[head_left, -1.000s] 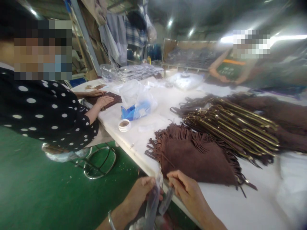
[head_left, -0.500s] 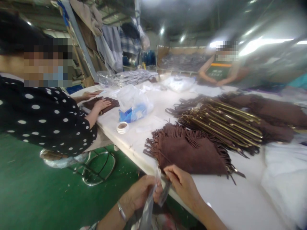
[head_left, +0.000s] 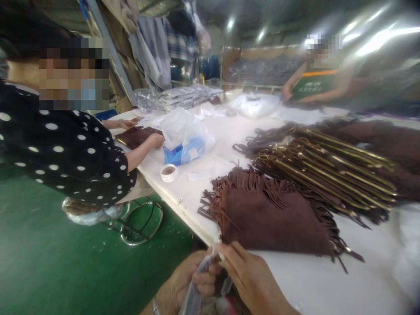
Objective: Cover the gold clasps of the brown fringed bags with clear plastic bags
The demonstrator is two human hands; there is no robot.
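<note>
My left hand and my right hand meet at the table's near edge, both closed on a clear plastic bag that hangs down between them. Right behind my hands a brown suede piece with fringe lies flat on the white table. Beyond it lies a pile of brown fringed pieces with gold chains.
A person in a black polka-dot top sits at the left on a metal stool, handling a dark brown piece. A roll of tape and a plastic bag with blue contents lie mid-table. Another person works at the far side.
My hands have drawn closer together and lower at the table edge, still on the clear bag. The seated person's hand slid right over the dark piece.
</note>
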